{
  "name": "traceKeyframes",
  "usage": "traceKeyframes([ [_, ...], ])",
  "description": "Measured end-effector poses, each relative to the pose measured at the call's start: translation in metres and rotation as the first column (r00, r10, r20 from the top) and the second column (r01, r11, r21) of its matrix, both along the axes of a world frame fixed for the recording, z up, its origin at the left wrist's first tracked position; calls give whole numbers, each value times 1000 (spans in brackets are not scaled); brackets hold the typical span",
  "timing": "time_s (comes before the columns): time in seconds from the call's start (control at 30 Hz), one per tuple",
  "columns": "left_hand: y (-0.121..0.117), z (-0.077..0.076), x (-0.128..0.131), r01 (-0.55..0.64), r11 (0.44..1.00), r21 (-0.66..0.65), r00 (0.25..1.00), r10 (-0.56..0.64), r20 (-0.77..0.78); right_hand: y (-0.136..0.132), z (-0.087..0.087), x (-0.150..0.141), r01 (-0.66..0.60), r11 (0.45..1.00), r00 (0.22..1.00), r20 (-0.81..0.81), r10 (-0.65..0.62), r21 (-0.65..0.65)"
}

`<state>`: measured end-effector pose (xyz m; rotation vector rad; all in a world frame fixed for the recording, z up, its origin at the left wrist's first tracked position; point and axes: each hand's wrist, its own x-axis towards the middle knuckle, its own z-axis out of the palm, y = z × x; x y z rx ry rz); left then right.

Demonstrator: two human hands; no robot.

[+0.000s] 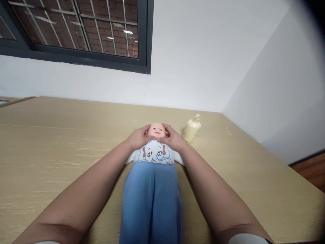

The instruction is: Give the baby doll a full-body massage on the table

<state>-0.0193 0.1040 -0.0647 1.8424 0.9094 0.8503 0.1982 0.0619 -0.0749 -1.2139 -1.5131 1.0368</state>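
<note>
A baby doll [156,130] lies on its back on a wooden table, its head pointing away from me. It wears a white top with an elephant face [154,153] on the chest and long blue trousers [152,200]. My left hand [140,136] cups one side of the doll's head, and my right hand [173,136] cups the other. Both thumbs meet below the doll's chin. Fingertips rest along the sides of the head, partly hidden behind it. The doll's arms stretch out sideways beneath my forearms.
A cream pump bottle [191,129] stands on the table just right of my right hand. Farther right lies a thin pale strip [228,130]. The table [63,135] reaches a white wall [203,61] with a barred window [101,30] at the upper left.
</note>
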Motion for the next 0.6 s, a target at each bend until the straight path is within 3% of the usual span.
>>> traceKeyframes([
  [0.27, 4, -1, 1, 29, 995, 98, 993, -17, -120, -5, 5, -3, 48, 999, 997, 62, -48, 14],
  [0.47, 2, 2, 1, 42, 996, 83, 996, -35, -85, 1, -2, 3, -44, 999, 999, -22, 44, 28],
  [0.6, 7, 0, -2, 133, 991, 13, 991, -133, 25, 5, -7, 11, -111, 994, 990, -88, 111, 3],
])
